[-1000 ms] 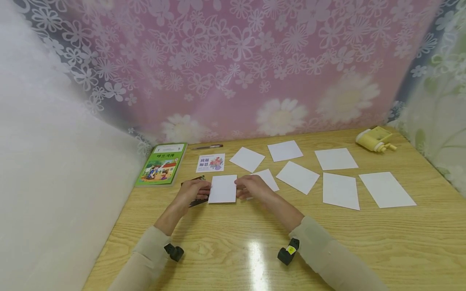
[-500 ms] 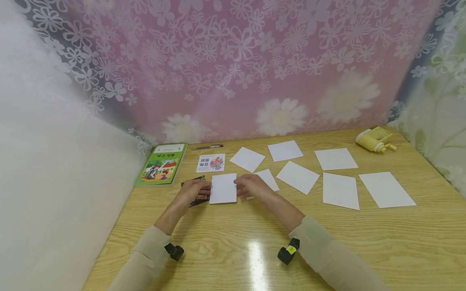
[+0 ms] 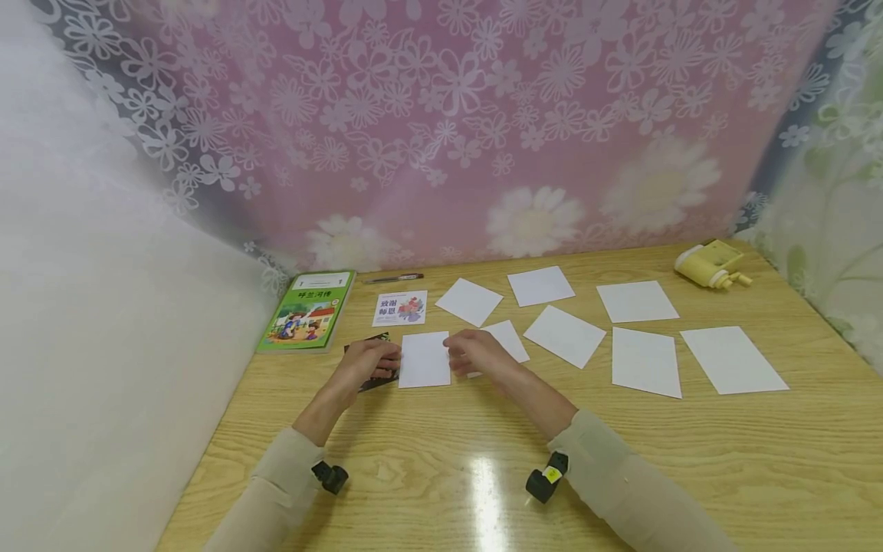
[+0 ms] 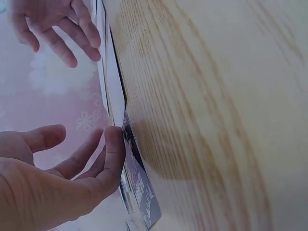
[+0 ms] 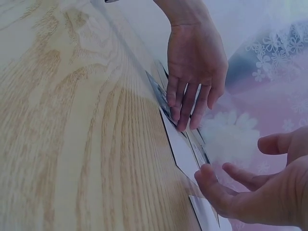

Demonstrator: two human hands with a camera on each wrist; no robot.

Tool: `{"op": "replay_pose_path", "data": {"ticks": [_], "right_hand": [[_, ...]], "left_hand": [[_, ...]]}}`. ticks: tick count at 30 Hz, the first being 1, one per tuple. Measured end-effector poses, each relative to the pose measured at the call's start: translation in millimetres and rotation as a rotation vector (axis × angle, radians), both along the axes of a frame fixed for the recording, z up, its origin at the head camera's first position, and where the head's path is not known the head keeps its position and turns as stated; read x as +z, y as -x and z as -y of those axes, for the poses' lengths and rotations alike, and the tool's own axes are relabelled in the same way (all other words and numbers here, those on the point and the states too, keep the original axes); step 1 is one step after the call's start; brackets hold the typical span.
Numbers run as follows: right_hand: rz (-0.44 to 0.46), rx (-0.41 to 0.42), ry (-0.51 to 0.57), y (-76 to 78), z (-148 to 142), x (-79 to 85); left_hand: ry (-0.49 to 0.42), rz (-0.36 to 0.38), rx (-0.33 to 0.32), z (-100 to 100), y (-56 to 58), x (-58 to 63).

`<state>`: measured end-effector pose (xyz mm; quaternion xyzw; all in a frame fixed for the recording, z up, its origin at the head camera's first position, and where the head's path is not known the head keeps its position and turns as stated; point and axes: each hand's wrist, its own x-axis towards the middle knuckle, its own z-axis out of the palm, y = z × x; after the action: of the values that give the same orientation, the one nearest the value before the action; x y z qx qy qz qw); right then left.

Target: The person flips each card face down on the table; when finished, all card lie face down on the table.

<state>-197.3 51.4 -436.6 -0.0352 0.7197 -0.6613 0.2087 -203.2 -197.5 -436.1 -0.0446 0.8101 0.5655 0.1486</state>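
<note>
A white card (image 3: 424,360) lies on the table between my two hands, its printed side, if any, hidden. My left hand (image 3: 366,364) is over a dark printed card (image 4: 139,180), with fingertips right at the white card's left edge and the thumb held apart. On the other side my right hand (image 3: 479,356) has its fingers loosely bent and thumb apart, fingertips by the right edge. Under and behind that hand lies another white card (image 3: 509,341), partly covered. Neither hand grips anything.
Several blank white cards (image 3: 646,363) are spread over the right of the table (image 3: 428,468). At the back left lie a green book (image 3: 306,310), a pen (image 3: 393,278) and a flower-printed card (image 3: 399,308). A yellow crank device (image 3: 713,264) stands at the back right.
The white card between my hands has shifted a little to the right and settled flatter on the table. Both hands have stayed almost still.
</note>
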Motion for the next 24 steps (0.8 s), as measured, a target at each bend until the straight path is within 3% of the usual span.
{"op": "replay_pose_path", "data": {"ticks": [10, 15, 24], "right_hand": [[-0.027, 0.043, 0.121, 0.2, 10.6, -7.1], [-0.025, 0.060, 0.160, 0.6, 18.9, -10.2], [0.056, 0.244, 0.332, 9.8, 38.9, -11.4]], "left_hand": [[-0.012, -0.036, 0.055, 13.9, -1.4, 3.8], [0.035, -0.035, 0.070, 25.4, -4.6, 5.9], [0.074, -0.030, 0.155, 53.3, -12.8, 8.4]]}}
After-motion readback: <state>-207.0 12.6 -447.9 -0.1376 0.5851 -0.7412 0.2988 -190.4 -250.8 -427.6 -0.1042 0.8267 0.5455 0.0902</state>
